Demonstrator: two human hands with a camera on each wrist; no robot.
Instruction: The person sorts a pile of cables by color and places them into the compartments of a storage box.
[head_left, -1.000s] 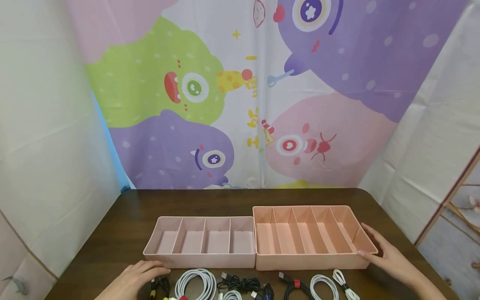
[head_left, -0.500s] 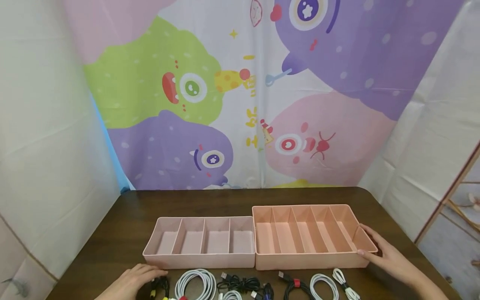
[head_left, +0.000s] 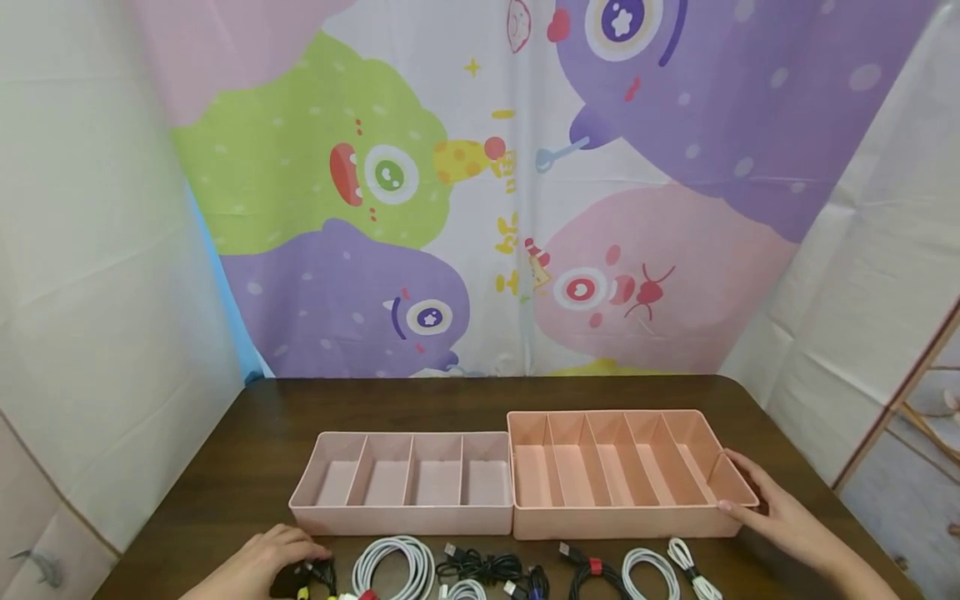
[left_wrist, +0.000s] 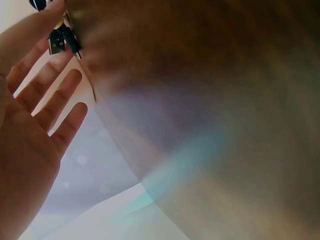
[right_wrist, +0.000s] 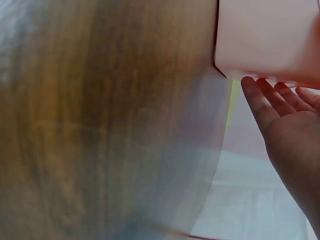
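Observation:
My left hand (head_left: 258, 560) hovers at the front left, beside a black cable with yellow ends (head_left: 321, 575). In the left wrist view its fingers are spread and fairly straight, and the thumb lies near a USB plug (left_wrist: 56, 45); whether it touches the cable is unclear. My right hand (head_left: 791, 517) touches the right end of the peach divided box (head_left: 622, 523), its thumb at the front corner. The right wrist view has the fingertips (right_wrist: 250, 87) along the box wall. Left of that box, touching it, stands a pale pink divided box (head_left: 405, 521).
Along the front lie several coiled cables: a thick white coil (head_left: 393, 568), a black bundle (head_left: 480, 565), a black cable with a red tie (head_left: 596, 568), a white coil (head_left: 650, 575) and a tied white cable (head_left: 693, 571). Behind the brown table (head_left: 450, 404) hangs a cartoon curtain (head_left: 480, 208).
My left hand has drawn back slightly from the pale pink box's front corner toward the black cable. My right hand stays at the peach box. Both boxes look unmoved.

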